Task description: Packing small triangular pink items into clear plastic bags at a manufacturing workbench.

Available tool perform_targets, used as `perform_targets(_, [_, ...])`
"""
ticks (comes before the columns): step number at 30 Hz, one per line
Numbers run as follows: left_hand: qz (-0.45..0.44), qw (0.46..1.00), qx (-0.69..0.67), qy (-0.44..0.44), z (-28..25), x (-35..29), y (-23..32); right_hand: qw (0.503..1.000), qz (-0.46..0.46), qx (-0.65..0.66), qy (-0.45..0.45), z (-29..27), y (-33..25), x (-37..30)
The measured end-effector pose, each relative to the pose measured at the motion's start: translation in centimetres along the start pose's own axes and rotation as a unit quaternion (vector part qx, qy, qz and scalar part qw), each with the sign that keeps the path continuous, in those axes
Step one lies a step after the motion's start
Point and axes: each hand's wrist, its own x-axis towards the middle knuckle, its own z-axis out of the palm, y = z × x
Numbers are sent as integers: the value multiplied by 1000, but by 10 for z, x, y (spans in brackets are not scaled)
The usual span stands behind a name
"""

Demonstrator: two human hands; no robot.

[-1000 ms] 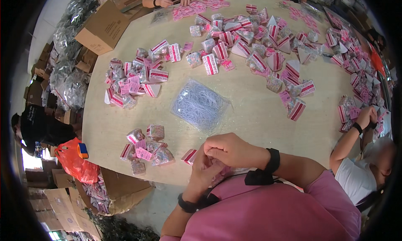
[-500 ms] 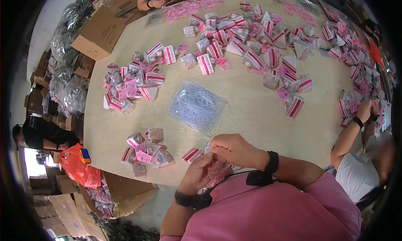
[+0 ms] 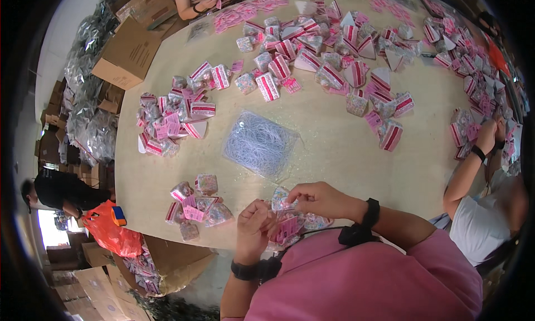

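Observation:
Near the front edge of the table my left hand (image 3: pixel 255 229) is raised with its fingers curled into a pinch; what they hold, if anything, is too small to tell. My right hand (image 3: pixel 323 199) pinches thumb and fingertips together beside a clear-wrapped cake-slice ornament (image 3: pixel 281 198) with coloured sprinkles; whether it touches that piece is unclear. Under and between the hands lie a pink tag (image 3: pixel 288 227) and more wrapped slices (image 3: pixel 316 221), partly hidden by my hands and body. A little farther off lies a clear bag of white shredded filler (image 3: pixel 261 143).
Wrapped slices with pink tags form a small group (image 3: pixel 203 206) at near left, a pile (image 3: pixel 173 120) at left and a larger spread (image 3: pixel 312 47) at the back. A co-worker's hands (image 3: pixel 490 134) work at right. A red plastic bag (image 3: pixel 111 232) and open carton (image 3: pixel 173 259) stand at lower left.
My hands, together before, have moved apart: the left slightly left, the right slightly right. The sprinkled slice and pink tag between them now show. The view has shifted slightly.

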Motion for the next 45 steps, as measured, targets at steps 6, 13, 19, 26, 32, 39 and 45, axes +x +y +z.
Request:
perform_targets(6, [3,994,-95,-61,-12,-2,1,997,-44,64,25,-10,27,2])
perform_targets(13, [0,967,-227,-119,-26,-3,-8,998,-61,6,-1,3,3,2])
perform_targets(19, [-3,951,-276,-136,-27,-4,-12,993,-113,-6,-17,21,0,11])
perform_targets(26, [-6,946,-295,-132,-30,-3,-14,990,-139,-5,17,33,-11,14])
perform_targets(32, [-1,941,-306,-142,-30,-1,-15,982,-185,-32,35,33,0,17])
perform_targets(39, [-4,944,-306,-122,-27,-1,-14,982,-185,-41,7,35,3,19])
perform_targets(45, [-6,942,-310,-127,-28,-1,-15,988,-148,34,-28,32,8,21])
